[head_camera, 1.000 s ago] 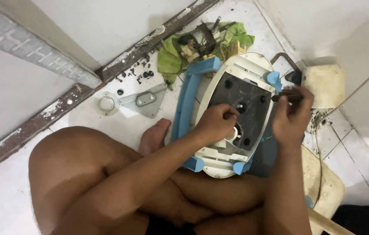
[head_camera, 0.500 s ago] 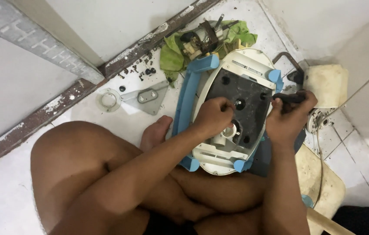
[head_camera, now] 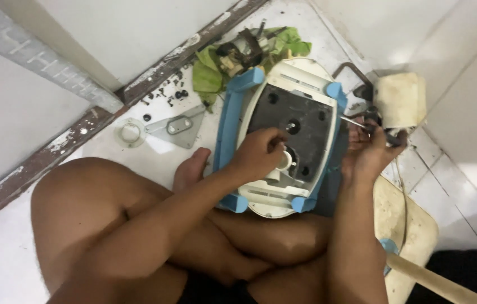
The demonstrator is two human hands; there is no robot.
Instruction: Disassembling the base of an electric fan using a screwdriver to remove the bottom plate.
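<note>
Holding the fan base still with the left hand curled on it helps while the right hand grips the screwdriver straight.

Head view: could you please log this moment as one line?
left hand: on dark plate of fan base | right hand: holds screwdriver | floor: loose screws

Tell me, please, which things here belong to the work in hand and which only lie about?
In hand:
- appliance base, white with blue trim, under the left hand
- screwdriver in the right hand

Lying about:
- green cloth with a small motor
- grey metal plate
- white round cap
- loose dark screws
</note>
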